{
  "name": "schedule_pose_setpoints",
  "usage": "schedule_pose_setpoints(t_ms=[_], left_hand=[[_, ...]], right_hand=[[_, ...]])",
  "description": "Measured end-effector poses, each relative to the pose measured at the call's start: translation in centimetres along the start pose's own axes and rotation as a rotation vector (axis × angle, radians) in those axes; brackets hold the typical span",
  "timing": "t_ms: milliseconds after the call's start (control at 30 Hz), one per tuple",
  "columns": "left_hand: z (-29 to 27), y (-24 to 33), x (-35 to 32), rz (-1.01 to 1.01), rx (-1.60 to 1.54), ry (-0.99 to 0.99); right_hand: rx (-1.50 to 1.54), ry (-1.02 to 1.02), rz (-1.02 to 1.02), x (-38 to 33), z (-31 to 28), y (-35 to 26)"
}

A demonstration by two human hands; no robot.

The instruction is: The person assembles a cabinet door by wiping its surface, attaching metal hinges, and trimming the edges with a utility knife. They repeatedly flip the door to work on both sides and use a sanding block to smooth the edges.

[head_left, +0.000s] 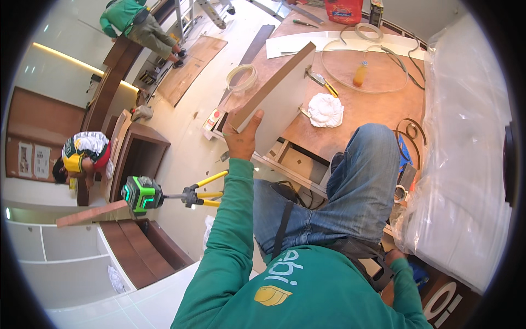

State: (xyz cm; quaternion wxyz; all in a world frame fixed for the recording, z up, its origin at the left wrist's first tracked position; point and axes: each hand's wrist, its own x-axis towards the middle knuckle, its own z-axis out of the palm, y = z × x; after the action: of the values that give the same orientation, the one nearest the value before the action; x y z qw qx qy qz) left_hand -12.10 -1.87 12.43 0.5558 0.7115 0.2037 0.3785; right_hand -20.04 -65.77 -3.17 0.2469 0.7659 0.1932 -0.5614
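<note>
My left hand (pixel 242 138) is closed round the near end of a cabinet door panel (pixel 278 104), white on its face with a brown edge. The panel stands tilted on its long side, and metal hinges (pixel 303 111) show along it. Beside the hinges, a yellow utility knife (pixel 331 88) and a crumpled white rag (pixel 326 110) lie on the brown work board (pixel 378 112). At my right hip, my right hand (pixel 393 256) is down by the dark belt pouch (pixel 378 271); its fingers are mostly hidden. My knee is bent over the board's near edge.
A green laser level (pixel 141 196) on a yellow-legged tripod (pixel 211 180) stands left. Edge-banding coils (pixel 241 78), a bottle of orange liquid (pixel 360 74) and a white strip (pixel 339 44) lie ahead. Plastic-wrapped panels (pixel 466 153) line the right. Two people work at left, near a ladder (pixel 211 12).
</note>
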Motion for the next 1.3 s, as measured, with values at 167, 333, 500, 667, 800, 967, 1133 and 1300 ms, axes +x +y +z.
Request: schedule_pose_setpoints(t_ms=[167,333,500,667,800,967,1133,1300], left_hand=[[-1.8,0.0,-2.2,-0.060,0.039,0.009],[-3.0,-1.6,-3.1,-0.094,0.042,0.011],[-5.8,-3.7,-2.2,-0.175,0.377,-0.037],[-4.0,-5.5,0.8,-0.219,0.176,-0.051],[-2.2,-5.2,3.2,0.154,0.381,-0.268],[3.4,-1.0,5.5,0.118,0.257,-0.091],[7.6,4.2,6.4,-0.055,0.149,-0.088],[7.9,4.9,6.8,-0.147,0.215,-0.119]], right_hand=[[0.482,0.930,0.232,10.6,-4.7,9.9],[0.685,0.993,0.157,17.0,-10.6,13.0],[0.851,0.997,0.102,19.0,-13.5,12.1],[1.054,1.203,0.339,22.3,-12.8,13.3],[0.972,1.177,0.440,26.0,-13.9,16.1],[1.302,1.045,0.292,30.5,-13.8,16.2],[1.177,0.782,0.609,32.2,-14.0,15.3],[1.249,0.696,0.501,31.5,-14.3,16.4]])
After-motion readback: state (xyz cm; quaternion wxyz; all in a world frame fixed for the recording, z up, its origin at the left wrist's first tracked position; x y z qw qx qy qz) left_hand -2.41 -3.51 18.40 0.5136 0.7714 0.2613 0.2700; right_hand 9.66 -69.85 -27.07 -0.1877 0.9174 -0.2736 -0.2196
